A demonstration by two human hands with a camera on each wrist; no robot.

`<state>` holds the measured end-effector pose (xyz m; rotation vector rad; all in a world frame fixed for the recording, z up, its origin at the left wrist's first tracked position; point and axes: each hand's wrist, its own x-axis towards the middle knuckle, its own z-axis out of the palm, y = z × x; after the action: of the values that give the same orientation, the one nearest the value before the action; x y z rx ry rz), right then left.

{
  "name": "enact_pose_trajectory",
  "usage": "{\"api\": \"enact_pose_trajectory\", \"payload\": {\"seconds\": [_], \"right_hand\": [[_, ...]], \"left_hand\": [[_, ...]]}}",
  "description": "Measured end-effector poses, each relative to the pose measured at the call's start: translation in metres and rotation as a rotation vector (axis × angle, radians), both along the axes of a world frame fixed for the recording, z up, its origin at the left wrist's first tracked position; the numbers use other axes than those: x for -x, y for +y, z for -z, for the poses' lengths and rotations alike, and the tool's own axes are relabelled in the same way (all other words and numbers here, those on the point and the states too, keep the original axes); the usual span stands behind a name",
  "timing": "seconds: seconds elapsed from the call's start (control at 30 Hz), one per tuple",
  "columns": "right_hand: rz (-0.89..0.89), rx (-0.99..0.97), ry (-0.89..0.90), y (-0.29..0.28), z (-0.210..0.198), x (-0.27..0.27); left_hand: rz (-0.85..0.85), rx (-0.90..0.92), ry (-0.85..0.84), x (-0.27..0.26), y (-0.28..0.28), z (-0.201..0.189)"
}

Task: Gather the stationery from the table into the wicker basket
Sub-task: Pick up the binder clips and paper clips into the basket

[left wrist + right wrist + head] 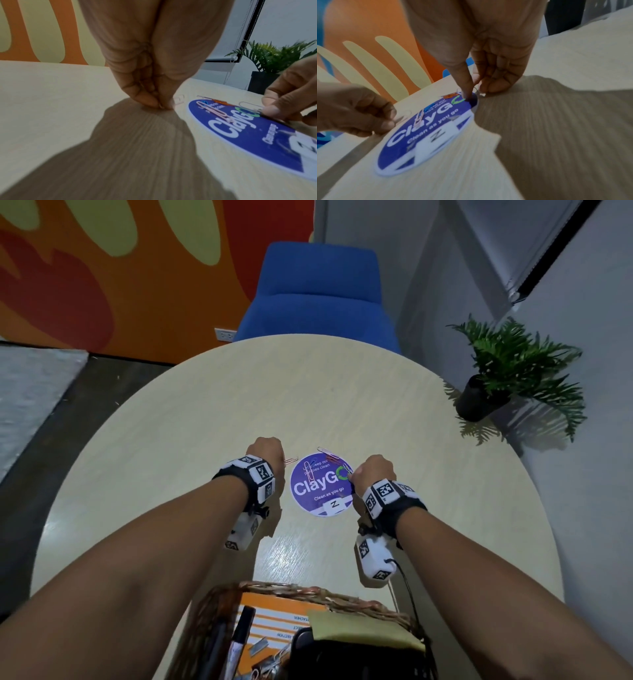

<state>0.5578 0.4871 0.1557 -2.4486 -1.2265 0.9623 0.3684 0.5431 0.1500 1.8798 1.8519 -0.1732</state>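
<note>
Several paperclips lie on and around a round blue ClayGo sticker (320, 487) on the table. My left hand (282, 458) has its fingertips (154, 104) pressed together on the tabletop, pinching the end of a pale pink paperclip (178, 100) just left of the sticker. My right hand (350, 474) pinches a silver paperclip (477, 92) at the sticker's right edge, thumb tip down on the sticker. A pink clip (219, 112) and an orange clip (221, 102) lie loose on the sticker. The wicker basket (308, 592) stands at the near edge, below both wrists.
The basket holds an orange notebook (274, 621), a marker (239, 638), yellow sticky notes (359, 628) and a black object. A potted plant (513, 371) stands at the table's right rim. A blue chair (318, 292) sits beyond the far edge.
</note>
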Motion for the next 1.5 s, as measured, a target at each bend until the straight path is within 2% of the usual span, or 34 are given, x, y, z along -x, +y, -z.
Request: {"api": "enact_pose_trajectory", "payload": {"seconds": [0.1,0.23,0.33,0.4,0.53,0.63,0.77,0.9,1.0,1.1,1.23,1.33,1.43,1.5], "right_hand": [[-0.083,-0.018,0.050,-0.009,-0.013,-0.003],[-0.274,-0.136,0.082,-0.026,-0.041,-0.008],[-0.422,-0.139,0.152,-0.040,-0.067,-0.003],[-0.529,-0.143,0.179,-0.050,-0.081,0.004],[-0.698,-0.114,0.211,-0.079,-0.105,0.027],[-0.856,-0.036,0.231,-0.105,-0.115,0.046],[-1.034,0.026,0.174,-0.134,-0.118,0.066],[-1.095,0.049,0.140,-0.146,-0.117,0.078],[-1.145,0.093,0.097,-0.150,-0.117,0.081],[-1.074,0.050,-0.001,-0.129,-0.111,0.069],[-0.676,-0.129,-0.016,-0.063,-0.083,0.031],[-0.397,-0.167,-0.047,-0.015,-0.060,0.013],[-0.235,-0.147,-0.031,0.019,-0.037,0.008],[-0.189,-0.138,-0.008,0.033,-0.026,0.011]], "left_hand": [[0.026,-0.001,-0.098,0.015,-0.011,-0.018],[0.051,-0.131,-0.309,0.032,-0.046,-0.063],[0.095,-0.055,-0.429,0.044,-0.090,-0.091],[0.121,0.000,-0.444,0.054,-0.123,-0.100],[0.157,0.059,-0.426,0.079,-0.185,-0.094],[0.156,0.135,-0.475,0.094,-0.225,-0.084],[0.187,0.252,-0.554,0.105,-0.255,-0.079],[0.005,0.048,-0.557,0.124,-0.251,-0.083],[-0.018,-0.036,-0.517,0.131,-0.241,-0.088],[0.016,-0.089,-0.444,0.128,-0.226,-0.092],[0.111,-0.168,-0.324,0.106,-0.175,-0.093],[0.195,-0.185,-0.219,0.075,-0.120,-0.082],[0.304,-0.158,-0.110,0.042,-0.074,-0.062],[0.431,-0.131,-0.050,0.022,-0.055,-0.047]]}}
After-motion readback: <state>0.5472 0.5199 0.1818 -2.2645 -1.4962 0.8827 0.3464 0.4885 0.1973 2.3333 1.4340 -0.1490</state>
